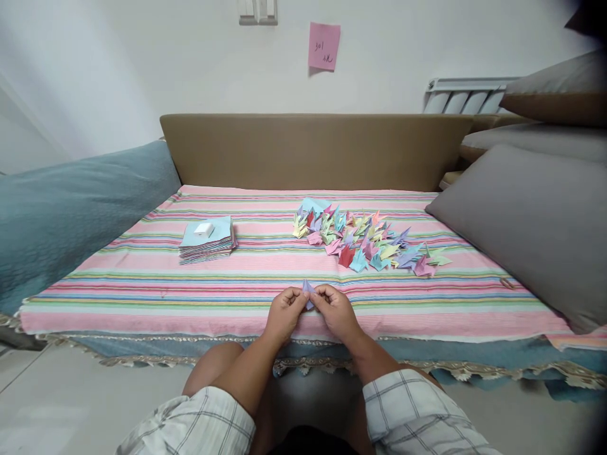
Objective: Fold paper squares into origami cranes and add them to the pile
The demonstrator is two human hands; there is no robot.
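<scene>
A small piece of folded purple paper (pixel 308 287) is pinched between my two hands near the front edge of the sofa seat. My left hand (pixel 286 309) grips its left side with thumb and fingers closed. On its right side, my right hand (pixel 336 309) holds it the same way. The fingers cover much of the paper, and a narrow point sticks up above the thumbs. Beyond my hands, to the right, lies a spread of folded paper cranes (pixel 365 243) in many colours. Off to the left is a stack of square paper sheets (pixel 208 243).
A small white block (pixel 203 230) rests on the paper stack. Striped cloth (pixel 142 278) covers the seat. Grey cushions (pixel 531 221) lean at the right, and a blue-covered armrest (pixel 90 196) borders the left. The brown backrest (pixel 303 151) stands behind; a pink note (pixel 324 47) hangs on the wall.
</scene>
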